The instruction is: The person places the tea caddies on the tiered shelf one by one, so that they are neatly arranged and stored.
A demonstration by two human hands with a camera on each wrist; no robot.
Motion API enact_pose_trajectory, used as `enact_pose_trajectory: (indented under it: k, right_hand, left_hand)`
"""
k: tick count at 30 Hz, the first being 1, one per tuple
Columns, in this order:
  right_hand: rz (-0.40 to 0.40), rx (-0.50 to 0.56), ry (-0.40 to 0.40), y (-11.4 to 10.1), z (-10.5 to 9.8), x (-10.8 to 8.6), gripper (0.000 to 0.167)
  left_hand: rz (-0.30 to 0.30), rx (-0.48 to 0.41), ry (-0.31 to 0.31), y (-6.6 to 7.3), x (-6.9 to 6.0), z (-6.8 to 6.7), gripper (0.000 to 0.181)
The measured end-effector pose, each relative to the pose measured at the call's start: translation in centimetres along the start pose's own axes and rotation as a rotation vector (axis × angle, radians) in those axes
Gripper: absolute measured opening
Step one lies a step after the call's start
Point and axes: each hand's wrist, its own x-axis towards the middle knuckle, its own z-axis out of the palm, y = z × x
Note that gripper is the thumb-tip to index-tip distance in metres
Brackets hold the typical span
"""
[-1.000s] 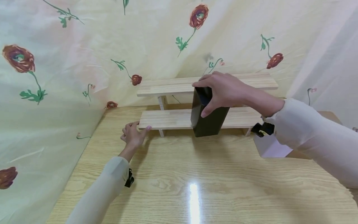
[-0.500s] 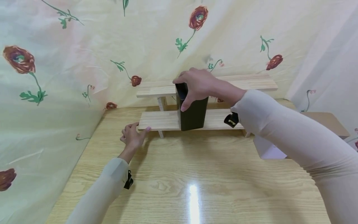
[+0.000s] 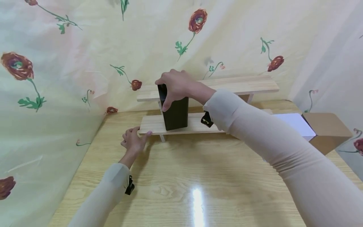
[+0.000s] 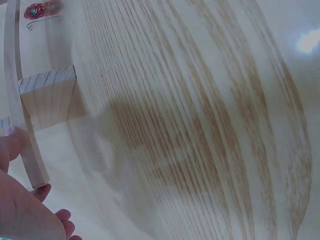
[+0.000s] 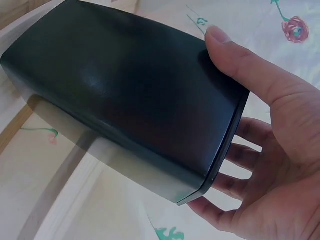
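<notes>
My right hand grips the upper end of a tall black box, thumb on the near side and fingers across the top. In the right wrist view the glossy black box has rounded edges and a seam near the hand. It stands upright over the left part of the lower board of a two-tier wooden shelf; whether its base touches the board I cannot tell. My left hand holds the left end of that lower board, thumb on the front edge. In the left wrist view, the board shows edge-on beside the thumb.
The shelf's upper board runs behind the black box. At the right, partly behind the right sleeve, stand a white box and a brown cardboard piece. Floral cloth hangs behind and to the left of the wood-grain table.
My right hand has carried the black box leftward along the shelf, from its middle to its left part. The left hand stays on the board's end. More of the white box now shows.
</notes>
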Motion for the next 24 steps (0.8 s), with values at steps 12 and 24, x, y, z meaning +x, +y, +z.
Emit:
enact_pose_trajectory:
  k: [12, 24]
  right_hand:
    - [0.061, -0.006, -0.019, -0.7, 0.6, 3.0, 0.102]
    - [0.114, 0.018, -0.015, -1.6, 1.6, 3.9, 0.096]
  left_hand:
    - [-0.002, 0.022, 0.002, -0.1, -0.1, 0.3, 0.073]
    - [0.002, 0.019, -0.001, 0.1, -0.2, 0.2, 0.071]
